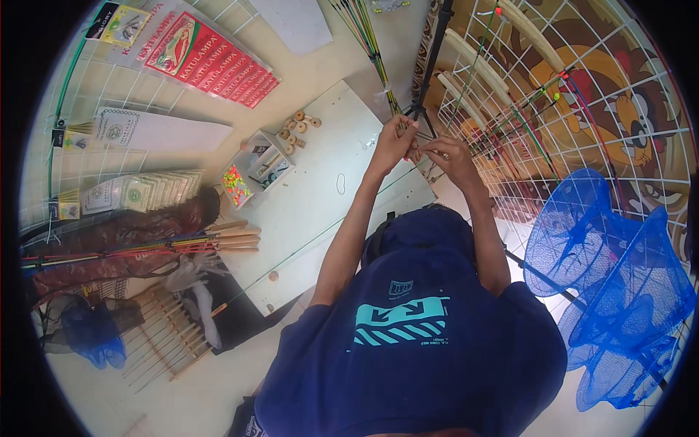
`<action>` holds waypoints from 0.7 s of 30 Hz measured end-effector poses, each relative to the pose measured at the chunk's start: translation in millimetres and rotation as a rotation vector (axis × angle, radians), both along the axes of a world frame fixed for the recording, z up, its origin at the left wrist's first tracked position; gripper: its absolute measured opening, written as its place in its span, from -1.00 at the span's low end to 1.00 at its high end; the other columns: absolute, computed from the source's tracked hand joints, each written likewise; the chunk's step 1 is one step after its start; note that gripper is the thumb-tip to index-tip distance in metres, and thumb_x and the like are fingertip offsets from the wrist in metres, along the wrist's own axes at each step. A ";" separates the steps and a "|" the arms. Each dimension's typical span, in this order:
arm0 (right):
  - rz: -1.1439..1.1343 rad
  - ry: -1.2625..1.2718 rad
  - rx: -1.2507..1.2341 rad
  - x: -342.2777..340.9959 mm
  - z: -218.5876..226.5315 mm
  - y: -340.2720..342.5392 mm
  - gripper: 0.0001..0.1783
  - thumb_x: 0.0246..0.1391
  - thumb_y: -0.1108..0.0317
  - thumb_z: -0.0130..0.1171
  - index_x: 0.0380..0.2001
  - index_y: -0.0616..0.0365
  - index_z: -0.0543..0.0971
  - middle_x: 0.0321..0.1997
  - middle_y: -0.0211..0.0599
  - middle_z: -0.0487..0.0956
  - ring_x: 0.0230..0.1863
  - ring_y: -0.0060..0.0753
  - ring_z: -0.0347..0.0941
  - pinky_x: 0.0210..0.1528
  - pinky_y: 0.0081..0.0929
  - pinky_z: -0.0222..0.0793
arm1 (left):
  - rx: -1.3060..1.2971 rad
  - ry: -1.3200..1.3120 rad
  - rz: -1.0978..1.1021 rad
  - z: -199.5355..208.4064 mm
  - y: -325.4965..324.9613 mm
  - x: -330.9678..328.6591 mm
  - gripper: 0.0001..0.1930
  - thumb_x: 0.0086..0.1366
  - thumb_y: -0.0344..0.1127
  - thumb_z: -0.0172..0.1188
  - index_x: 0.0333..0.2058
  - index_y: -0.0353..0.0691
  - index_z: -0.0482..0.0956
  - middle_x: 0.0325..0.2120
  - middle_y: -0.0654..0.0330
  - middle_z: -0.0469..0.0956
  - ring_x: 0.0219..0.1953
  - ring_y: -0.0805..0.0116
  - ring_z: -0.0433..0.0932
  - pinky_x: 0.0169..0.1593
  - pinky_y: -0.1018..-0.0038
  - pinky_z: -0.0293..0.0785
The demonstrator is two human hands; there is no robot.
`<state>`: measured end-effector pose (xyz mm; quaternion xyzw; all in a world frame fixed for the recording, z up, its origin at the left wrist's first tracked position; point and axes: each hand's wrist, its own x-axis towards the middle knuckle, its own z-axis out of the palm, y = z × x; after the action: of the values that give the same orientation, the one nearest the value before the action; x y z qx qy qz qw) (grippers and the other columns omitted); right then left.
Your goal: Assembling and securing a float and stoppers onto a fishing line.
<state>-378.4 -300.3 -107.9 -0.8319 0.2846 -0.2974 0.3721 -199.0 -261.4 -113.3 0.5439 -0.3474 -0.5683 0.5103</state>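
Observation:
Both my hands are raised close together over the far right corner of the white table (317, 182). The fingers of my left hand (394, 147) are pinched together. Beside it, my right hand (453, 160) has its thumb and fingertips closed in a pinch too. What sits between the fingertips is too small to make out. A thin green fishing rod (317, 237) slants across the table, its wooden handle at the lower left and its thin end running up toward my hands. A small loop of line (341, 183) lies on the tabletop.
A white divided box (271, 156) with bright beads and small parts stands at the table's left, near several wooden spools (297, 130). Blue nets (611, 284) hang from a white wire grid at right. Bundled rods (375, 62) stand beyond my hands; a wooden rack (166, 331) is lower left.

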 end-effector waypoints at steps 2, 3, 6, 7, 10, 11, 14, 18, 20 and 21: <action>-0.092 0.013 -0.025 1.8 -0.5 2.4 -0.85 -0.04 0.50 0.25 -0.32 0.21 0.66 -0.37 -0.21 0.60 -0.34 -0.23 0.53 -0.26 -0.36 0.42 | 0.018 0.007 -0.021 1.7 0.1 0.0 -0.77 0.39 -0.24 0.07 -0.21 -0.32 0.33 -0.67 0.17 0.51 -0.69 0.43 0.51 -0.65 0.56 0.34; -0.091 0.015 -0.025 3.0 -0.8 4.1 -0.85 -0.04 0.50 0.25 -0.32 0.21 0.66 -0.37 -0.21 0.60 -0.34 -0.23 0.53 -0.26 -0.36 0.42 | 0.018 0.008 -0.020 2.4 0.8 -1.0 -0.77 0.39 -0.24 0.07 -0.21 -0.32 0.33 -0.67 0.17 0.51 -0.69 0.43 0.51 -0.65 0.56 0.34; -0.198 -0.037 -0.109 8.4 -2.7 8.4 -0.84 -0.04 0.50 0.25 -0.31 0.21 0.65 -0.36 -0.22 0.59 -0.31 -0.23 0.52 -0.24 -0.34 0.42 | 0.037 0.100 0.001 0.3 3.9 -3.2 -0.75 0.39 -0.26 0.06 -0.16 -0.36 0.35 -0.62 0.09 0.55 -0.66 0.36 0.57 -0.64 0.54 0.37; -0.219 -0.056 -0.156 9.5 -5.1 9.6 -0.83 -0.04 0.50 0.25 -0.30 0.22 0.65 -0.34 -0.22 0.59 -0.29 -0.24 0.52 -0.24 -0.36 0.42 | 0.066 0.129 0.005 0.3 4.8 -3.9 -0.74 0.38 -0.24 0.08 -0.17 -0.37 0.39 -0.59 0.11 0.56 -0.64 0.39 0.57 -0.59 0.56 0.41; -0.247 -0.095 -0.191 11.3 -10.5 12.1 -0.81 -0.04 0.51 0.25 -0.28 0.21 0.64 -0.32 -0.23 0.59 -0.28 -0.25 0.53 -0.24 -0.39 0.43 | 0.132 0.190 -0.022 -1.3 4.9 -2.1 -0.73 0.36 -0.22 0.12 -0.21 -0.38 0.48 -0.55 0.15 0.57 -0.62 0.42 0.57 -0.52 0.57 0.46; -0.255 -0.115 -0.179 11.7 -11.4 12.7 -0.81 -0.04 0.52 0.25 -0.27 0.21 0.64 -0.31 -0.24 0.59 -0.28 -0.26 0.53 -0.24 -0.40 0.43 | 0.170 0.221 -0.053 -3.0 4.9 -0.6 -0.73 0.35 -0.22 0.14 -0.24 -0.38 0.51 -0.54 0.16 0.57 -0.61 0.43 0.57 -0.49 0.57 0.48; -0.245 -0.137 -0.157 12.5 -11.4 13.0 -0.81 -0.04 0.53 0.26 -0.28 0.21 0.64 -0.32 -0.25 0.60 -0.29 -0.27 0.53 -0.27 -0.42 0.44 | 0.186 0.211 -0.069 -6.4 4.7 1.5 -0.71 0.28 -0.21 0.24 -0.41 -0.39 0.57 -0.57 0.19 0.54 -0.63 0.44 0.55 -0.56 0.56 0.46; -0.257 -0.153 -0.066 12.3 -10.6 12.6 -0.83 -0.04 0.53 0.27 -0.30 0.20 0.65 -0.33 -0.25 0.61 -0.34 -0.32 0.53 -0.30 -0.44 0.44 | 0.234 0.265 -0.049 -4.9 3.1 2.6 -0.73 0.26 -0.22 0.27 -0.39 -0.38 0.57 -0.58 0.19 0.54 -0.64 0.47 0.53 -0.55 0.57 0.46; -0.275 -0.155 -0.044 13.3 -11.0 12.3 -0.84 -0.05 0.52 0.28 -0.32 0.20 0.65 -0.35 -0.26 0.62 -0.39 -0.36 0.52 -0.32 -0.47 0.43 | 0.225 0.322 -0.041 -4.6 3.0 2.6 -0.77 0.24 -0.29 0.27 -0.35 -0.40 0.57 -0.56 0.19 0.55 -0.63 0.47 0.52 -0.54 0.59 0.46; -0.275 -0.155 -0.044 13.4 -11.2 12.6 -0.84 -0.05 0.52 0.28 -0.32 0.20 0.65 -0.35 -0.26 0.62 -0.39 -0.36 0.52 -0.32 -0.47 0.43 | 0.226 0.322 -0.041 -4.4 3.8 3.1 -0.77 0.24 -0.29 0.27 -0.35 -0.40 0.57 -0.56 0.19 0.55 -0.63 0.47 0.52 -0.54 0.59 0.46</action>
<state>-365.0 -287.7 -119.0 -0.7674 0.3598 -0.4152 0.3304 -196.0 -257.6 -117.8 0.4927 -0.2064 -0.6934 0.4835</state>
